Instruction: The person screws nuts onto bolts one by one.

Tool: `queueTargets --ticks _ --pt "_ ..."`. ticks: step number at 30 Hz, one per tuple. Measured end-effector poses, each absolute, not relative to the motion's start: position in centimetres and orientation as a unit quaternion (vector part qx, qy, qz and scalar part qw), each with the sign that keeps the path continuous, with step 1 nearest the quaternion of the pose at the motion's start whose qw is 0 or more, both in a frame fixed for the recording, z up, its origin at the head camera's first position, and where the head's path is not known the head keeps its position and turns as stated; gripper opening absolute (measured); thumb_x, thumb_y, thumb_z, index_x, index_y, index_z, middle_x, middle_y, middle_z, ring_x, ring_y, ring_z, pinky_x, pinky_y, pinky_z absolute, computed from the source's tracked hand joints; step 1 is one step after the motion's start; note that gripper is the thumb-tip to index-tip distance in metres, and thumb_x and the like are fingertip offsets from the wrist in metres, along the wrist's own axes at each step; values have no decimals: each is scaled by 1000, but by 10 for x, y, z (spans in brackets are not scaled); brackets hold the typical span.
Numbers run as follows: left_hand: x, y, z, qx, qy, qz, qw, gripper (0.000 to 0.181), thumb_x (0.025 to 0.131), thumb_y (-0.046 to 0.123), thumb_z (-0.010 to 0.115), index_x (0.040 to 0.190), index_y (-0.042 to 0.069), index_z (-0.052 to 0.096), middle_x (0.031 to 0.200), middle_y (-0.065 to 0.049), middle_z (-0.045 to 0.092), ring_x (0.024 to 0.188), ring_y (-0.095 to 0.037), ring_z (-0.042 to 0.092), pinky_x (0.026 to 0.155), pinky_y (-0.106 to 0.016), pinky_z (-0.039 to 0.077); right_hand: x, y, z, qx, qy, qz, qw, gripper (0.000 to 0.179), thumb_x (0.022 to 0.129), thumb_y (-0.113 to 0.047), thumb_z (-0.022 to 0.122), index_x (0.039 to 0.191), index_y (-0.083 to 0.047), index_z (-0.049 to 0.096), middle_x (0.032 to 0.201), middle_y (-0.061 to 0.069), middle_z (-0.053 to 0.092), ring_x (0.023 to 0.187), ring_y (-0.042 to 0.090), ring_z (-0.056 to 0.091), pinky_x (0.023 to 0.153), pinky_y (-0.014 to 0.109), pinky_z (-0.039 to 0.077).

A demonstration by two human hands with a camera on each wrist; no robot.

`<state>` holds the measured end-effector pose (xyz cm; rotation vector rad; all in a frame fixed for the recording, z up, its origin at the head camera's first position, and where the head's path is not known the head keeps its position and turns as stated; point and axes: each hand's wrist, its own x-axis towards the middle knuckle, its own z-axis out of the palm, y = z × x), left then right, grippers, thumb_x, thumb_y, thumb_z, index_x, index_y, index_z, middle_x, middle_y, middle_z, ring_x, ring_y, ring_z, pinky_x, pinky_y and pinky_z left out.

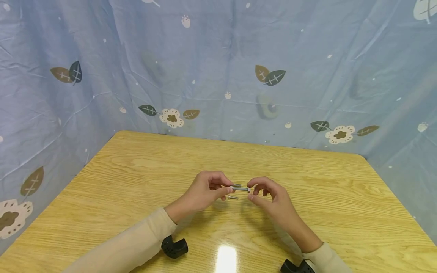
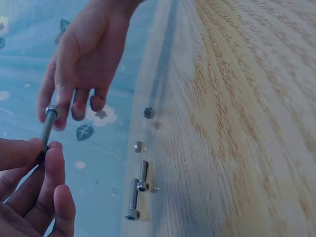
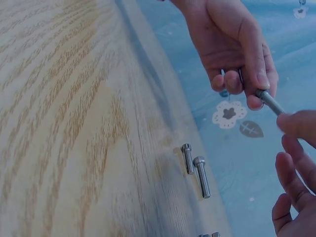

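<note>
My left hand [image 1: 208, 191] pinches a metal bolt [image 1: 241, 189] by its head end between thumb and fingers, holding it level over the table. A hex nut [image 2: 52, 111] sits on the bolt's far end, pointing toward my right hand [image 1: 273, 197]. The right thumb and index finger are parted around that nut, with a small gap between thumb and nut in the head view. Two loose socket-head bolts, a longer one [image 3: 202, 177] and a shorter one [image 3: 187, 159], lie on the table below the hands.
Two small loose nuts, one nearer the bolts [image 2: 138, 146] and one farther off [image 2: 148, 113], lie on the wooden table [image 1: 153, 159]. A blue patterned curtain [image 1: 218, 68] hangs along the back and sides. Black devices [image 1: 175, 247] are worn at both wrists.
</note>
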<state>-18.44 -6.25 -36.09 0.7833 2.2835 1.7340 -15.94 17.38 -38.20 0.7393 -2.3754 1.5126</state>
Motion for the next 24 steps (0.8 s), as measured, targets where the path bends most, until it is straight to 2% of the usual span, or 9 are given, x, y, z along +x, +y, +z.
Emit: queueTargets --ticks 5,7,10,12,14,17,20,24 --pt "-185 -63 -359 259 764 584 91 10 93 14 65 100 14 72 97 -18 71 77 -42 66 66 -49 56 -160 173 -381 266 -803 514 144 20 86 -3 70 104 -12 68 95 0 68 82 10 57 71 33 38" --pt "-185 -63 -358 259 769 577 88 10 93 16 66 101 15 72 97 -14 71 76 -40 66 64 -47 56 -161 174 -380 262 -803 513 152 21 86 -2 70 103 -15 69 94 -1 68 81 9 56 71 33 38" --pt "-185 -63 -358 255 780 565 83 13 93 20 66 103 15 72 97 -8 71 75 -37 67 60 -38 54 -161 174 -380 258 -800 518 155 22 86 -1 69 104 -15 69 93 1 69 80 8 56 71 32 38" --pt "-185 -62 -357 256 783 561 81 15 93 20 66 105 14 72 97 -4 71 75 -35 68 62 -39 55 -161 174 -379 252 -800 522 151 19 87 -2 69 103 -13 70 93 2 69 80 8 57 71 31 38" --pt "-185 -62 -356 256 782 563 80 17 93 19 66 107 11 71 96 -6 72 76 -35 68 64 -39 56 -161 174 -377 243 -804 523 146 16 88 -4 68 102 -11 70 92 1 69 81 7 57 71 30 38" --pt "-186 -62 -355 260 778 567 74 17 92 18 67 106 9 71 94 -13 73 78 -36 68 70 -47 57 -161 173 -376 230 -811 522 133 14 90 -6 67 103 -10 71 93 0 69 82 7 57 71 28 39" --pt "-187 -62 -354 261 776 570 66 15 92 17 68 104 10 72 93 -18 72 78 -37 68 71 -47 57 -161 173 -376 229 -813 521 123 21 90 -7 67 109 -14 68 100 3 69 82 7 57 70 28 39" --pt "-187 -63 -353 258 774 574 63 12 91 17 68 102 13 73 93 -18 72 79 -37 68 71 -46 57 -162 173 -376 256 -797 530 133 28 88 -1 68 114 -12 63 105 7 65 81 9 56 69 31 38"
